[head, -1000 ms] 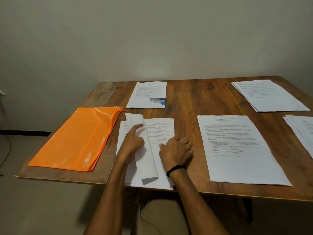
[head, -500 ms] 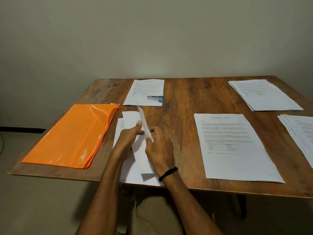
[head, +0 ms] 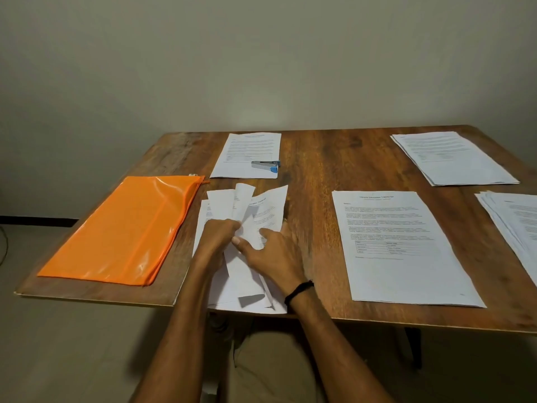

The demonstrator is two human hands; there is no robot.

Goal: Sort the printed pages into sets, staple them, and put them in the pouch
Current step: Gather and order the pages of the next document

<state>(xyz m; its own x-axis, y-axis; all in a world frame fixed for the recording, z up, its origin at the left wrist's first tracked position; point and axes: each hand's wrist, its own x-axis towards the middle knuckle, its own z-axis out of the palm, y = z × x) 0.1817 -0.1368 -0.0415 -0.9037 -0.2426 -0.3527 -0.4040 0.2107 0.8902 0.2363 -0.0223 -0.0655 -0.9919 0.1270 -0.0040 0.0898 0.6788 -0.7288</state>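
Observation:
A set of printed pages (head: 247,207) lies at the table's near edge, its sheets fanned and lifted. My left hand (head: 218,237) grips the raised sheets on the left. My right hand (head: 274,251) pinches the turned pages from the right, thumb on the paper. An orange zip pouch (head: 122,228) lies flat to the left of the set. A small grey and blue stapler (head: 266,165) rests on another printed sheet (head: 247,154) behind the set.
The wooden table (head: 313,175) carries three more paper piles: one in front at centre right (head: 401,248), one at the far right corner (head: 453,157), one cut off by the right edge (head: 520,228). A bare wall rises behind.
The pages lay nearly flat with my right hand resting beside them; now both hands hold them and several sheets are lifted and fanned toward the right.

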